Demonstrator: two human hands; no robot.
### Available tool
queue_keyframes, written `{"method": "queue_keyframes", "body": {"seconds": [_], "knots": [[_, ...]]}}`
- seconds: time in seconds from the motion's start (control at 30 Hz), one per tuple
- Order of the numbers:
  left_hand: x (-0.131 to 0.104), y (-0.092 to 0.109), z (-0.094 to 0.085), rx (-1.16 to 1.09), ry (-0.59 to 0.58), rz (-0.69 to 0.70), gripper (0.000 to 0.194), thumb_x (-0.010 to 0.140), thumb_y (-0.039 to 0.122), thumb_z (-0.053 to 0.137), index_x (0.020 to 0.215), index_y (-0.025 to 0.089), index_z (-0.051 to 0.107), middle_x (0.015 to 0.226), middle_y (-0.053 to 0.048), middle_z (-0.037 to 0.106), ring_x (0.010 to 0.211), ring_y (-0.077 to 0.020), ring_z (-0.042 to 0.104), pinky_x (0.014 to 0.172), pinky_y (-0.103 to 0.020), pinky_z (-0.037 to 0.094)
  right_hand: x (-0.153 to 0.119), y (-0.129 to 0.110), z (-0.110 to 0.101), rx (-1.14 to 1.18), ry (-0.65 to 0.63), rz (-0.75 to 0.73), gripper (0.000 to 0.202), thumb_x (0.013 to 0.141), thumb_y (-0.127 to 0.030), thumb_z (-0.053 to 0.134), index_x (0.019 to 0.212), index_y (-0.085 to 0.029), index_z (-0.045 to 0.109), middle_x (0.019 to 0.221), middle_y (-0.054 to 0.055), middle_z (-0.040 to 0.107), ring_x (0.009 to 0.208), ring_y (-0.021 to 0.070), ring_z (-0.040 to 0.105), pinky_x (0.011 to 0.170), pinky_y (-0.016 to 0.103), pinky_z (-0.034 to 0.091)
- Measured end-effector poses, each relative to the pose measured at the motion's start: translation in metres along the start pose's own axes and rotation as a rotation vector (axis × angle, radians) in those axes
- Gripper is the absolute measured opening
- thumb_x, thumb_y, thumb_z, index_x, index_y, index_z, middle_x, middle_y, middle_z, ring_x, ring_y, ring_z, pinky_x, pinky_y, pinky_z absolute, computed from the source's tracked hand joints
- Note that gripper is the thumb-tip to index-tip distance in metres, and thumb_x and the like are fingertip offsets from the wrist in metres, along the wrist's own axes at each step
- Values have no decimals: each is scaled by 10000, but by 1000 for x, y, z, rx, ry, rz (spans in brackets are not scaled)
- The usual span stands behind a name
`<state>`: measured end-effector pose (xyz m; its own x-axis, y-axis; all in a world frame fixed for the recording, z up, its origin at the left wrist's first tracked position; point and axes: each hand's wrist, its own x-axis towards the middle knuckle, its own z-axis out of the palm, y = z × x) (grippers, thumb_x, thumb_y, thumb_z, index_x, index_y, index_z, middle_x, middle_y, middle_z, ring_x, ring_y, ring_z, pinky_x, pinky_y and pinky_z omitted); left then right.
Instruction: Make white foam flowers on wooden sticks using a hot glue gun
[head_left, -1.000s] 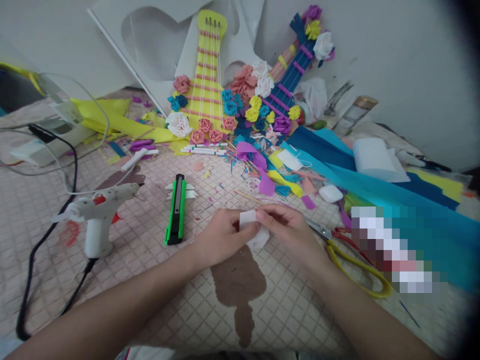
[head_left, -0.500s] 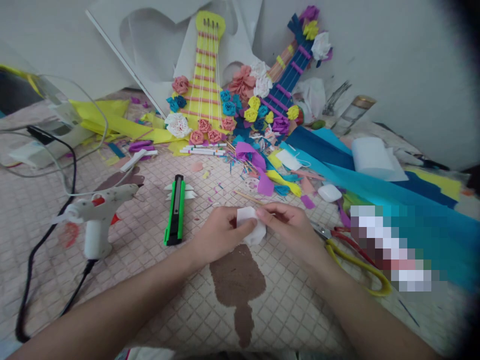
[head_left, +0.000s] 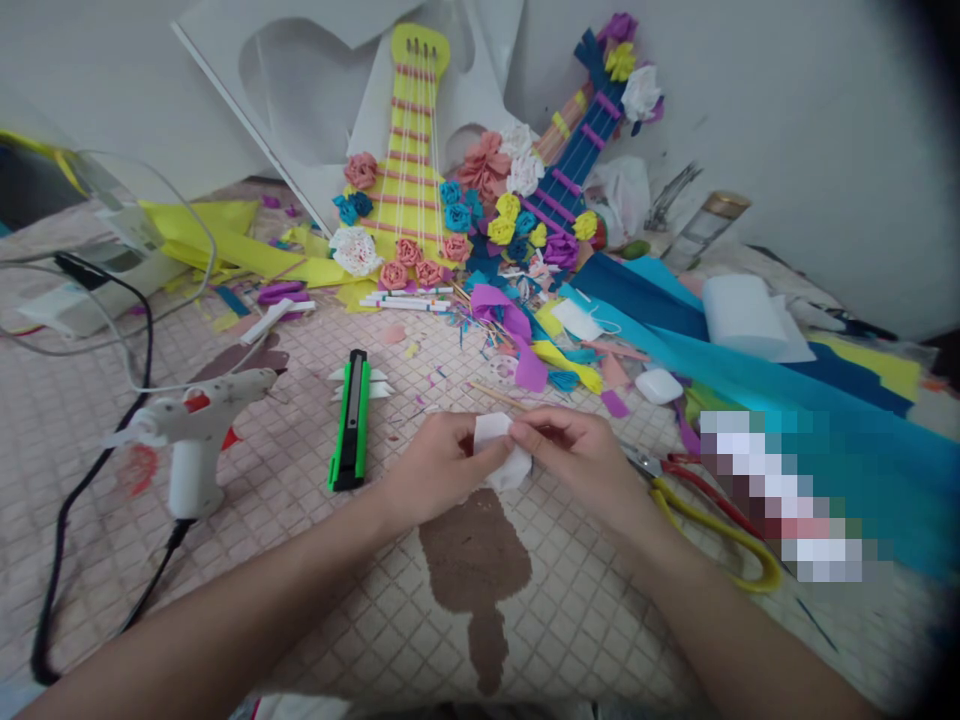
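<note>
A small piece of white paper [head_left: 495, 432] is held between my two hands above the table. My left hand [head_left: 446, 455] is closed on it, with the thumb pressed across its front. The fingers of my right hand [head_left: 574, 440] pinch the paper's right edge, and part of that edge is hidden behind them. Just beyond the hands lies a thin wooden stick [head_left: 499, 394]. A green box cutter [head_left: 351, 425] rests to the left of my left hand. Yellow-handled scissors [head_left: 720, 535] lie beside my right forearm.
A white glue gun [head_left: 196, 430] with a black cord stands at left. Two paper-flower-covered guitars, one yellow [head_left: 409, 190] and one blue [head_left: 585, 150], lean at the back. Blue crepe paper [head_left: 757, 400] and a white roll [head_left: 742, 315] lie at right. Paper scraps litter the middle.
Hardly anything differs. The fingers of my right hand have shifted very slightly at the edge of the white paper; my left hand keeps its hold.
</note>
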<state>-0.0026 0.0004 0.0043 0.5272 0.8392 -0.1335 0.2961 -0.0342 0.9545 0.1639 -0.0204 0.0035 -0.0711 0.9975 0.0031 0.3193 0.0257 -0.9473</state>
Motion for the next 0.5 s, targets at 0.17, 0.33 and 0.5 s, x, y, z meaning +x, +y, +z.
{"method": "queue_keyframes", "body": {"seconds": [0.17, 0.33, 0.5], "knots": [[-1, -1, 0, 5, 0, 2, 283, 815, 349, 468, 678, 128, 580, 556, 28, 454, 512, -81, 390, 473, -198, 298, 0, -3, -2, -16, 16, -3, 177, 752, -366, 629, 733, -198, 682, 752, 21, 687, 708, 156, 611, 660, 291, 470], [-2, -1, 1, 73, -14, 9, 334, 812, 357, 466, 559, 142, 498, 494, 46, 381, 459, -66, 331, 427, -195, 243, -2, 0, 1, 43, 11, -5, 167, 710, -363, 674, 788, -219, 709, 777, 20, 697, 713, 157, 613, 657, 291, 480], [-2, 1, 3, 162, 118, 42, 321, 790, 347, 513, 542, 143, 502, 487, 41, 410, 476, -77, 387, 442, -197, 290, -1, 4, 3, 147, 28, 75, 167, 703, -377, 680, 731, -215, 714, 716, 6, 680, 664, 135, 590, 621, 265, 458]]}}
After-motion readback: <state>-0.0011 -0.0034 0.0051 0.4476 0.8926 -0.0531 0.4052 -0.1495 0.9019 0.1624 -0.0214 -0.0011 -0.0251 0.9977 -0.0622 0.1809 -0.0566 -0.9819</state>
